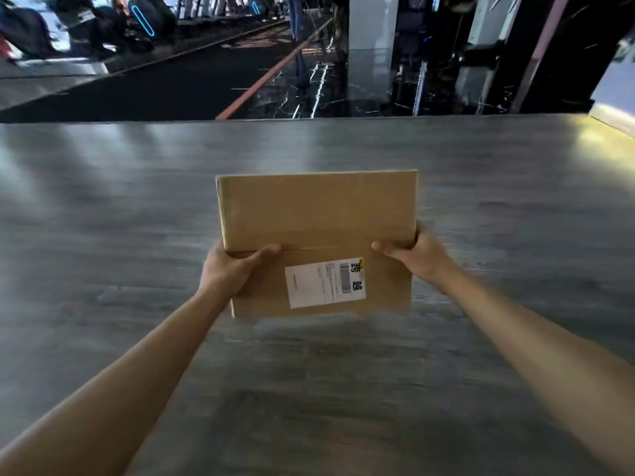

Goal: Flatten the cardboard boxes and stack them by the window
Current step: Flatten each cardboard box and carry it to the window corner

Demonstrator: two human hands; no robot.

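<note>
A brown cardboard box, flattened into a slab with a white shipping label on its near half, hangs a little above the grey wood-look floor in the middle of the head view. My left hand grips its left edge, thumb lying across the top face. My right hand grips the right edge the same way, thumb on top and fingers hidden beneath. Both arms reach forward from the bottom corners.
The grey floor stretches ahead to a glass window wall along the top. Beyond the glass lie a dark street, an orange line and parked scooters. A white pillar and dark marble panels stand at the upper right.
</note>
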